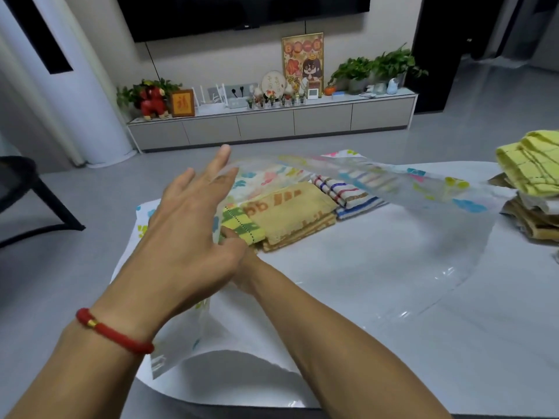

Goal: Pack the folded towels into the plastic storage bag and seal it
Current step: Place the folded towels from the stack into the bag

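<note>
A clear plastic storage bag (pixel 393 261) with coloured prints lies on the white table, its mouth towards me. Its upper sheet (pixel 378 179) is lifted like a tent. Inside lie three folded towels side by side: a yellow-green one (pixel 239 222), a tan one (pixel 290 219) and a striped one (pixel 344 192). My left hand (pixel 187 231), with a red bracelet at the wrist, is raised with fingers spread, its fingertips at the lifted sheet's left edge. My right hand (pixel 246 267) reaches into the bag to the yellow-green towel; its fingers are hidden behind my left hand.
A stack of folded towels (pixel 532 167), a yellow one on top, sits at the table's right edge outside the bag. A black chair (pixel 27 201) stands at the left. A low cabinet (pixel 272 125) with plants and frames lines the far wall.
</note>
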